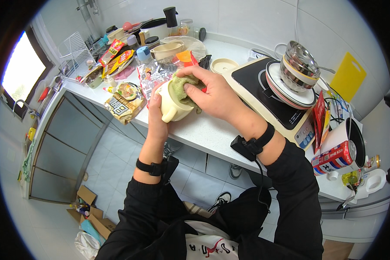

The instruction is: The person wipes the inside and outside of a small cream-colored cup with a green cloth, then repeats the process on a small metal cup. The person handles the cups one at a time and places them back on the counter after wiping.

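My left hand (156, 117) grips a cream-coloured bowl (175, 110) with a stubby handle, holding it tilted above the counter's front edge. Bunched in my right hand (214, 92) is a green cloth (181, 88), pressed against the bowl's rim and opening. The bowl's inside is mostly hidden by cloth and fingers. Just beyond the hands lies a clear printed plastic bag (152, 78). A cream round lid (223, 66) rests on the counter behind my right hand.
On the right, an induction cooker (247, 76) carries stacked plates (292, 92) and bowls (299, 71). A red can (334, 158) lies near a pot (358, 143). Food packets (125, 102), jars and a wire rack (78, 55) crowd the left counter. An open cardboard box (99, 224) sits on the floor.
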